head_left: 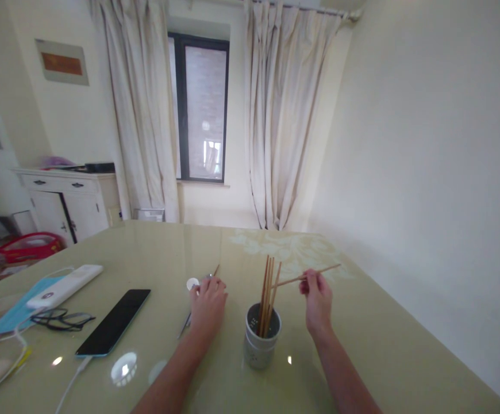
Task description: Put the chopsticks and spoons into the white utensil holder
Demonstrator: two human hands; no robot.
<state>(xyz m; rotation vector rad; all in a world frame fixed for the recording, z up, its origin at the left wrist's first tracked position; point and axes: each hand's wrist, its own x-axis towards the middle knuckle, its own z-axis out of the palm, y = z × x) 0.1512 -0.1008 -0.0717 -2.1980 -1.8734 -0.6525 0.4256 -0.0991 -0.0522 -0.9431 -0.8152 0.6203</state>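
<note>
A grey perforated holder (pixel 260 342) stands on the table between my forearms, with several wooden chopsticks (pixel 267 296) upright in it. My right hand (pixel 316 302) is closed in a pinch on one chopstick (pixel 325 270), held roughly level just right of the holder's top. My left hand (pixel 208 305) rests on the table left of the holder, fingers curled over utensils lying there: a wooden tip (pixel 216 269) pokes out beyond the fingers and a metal handle (pixel 185 325) sticks out towards me. A small white cap (pixel 192 283) lies beside that hand.
On the pale green glass-topped table (pixel 396 345), at the left, lie a dark phone (pixel 114 322) on a cable, black glasses (pixel 62 319), a white power bank (pixel 65 286) on a blue mask (pixel 15 310). A wall runs along the right.
</note>
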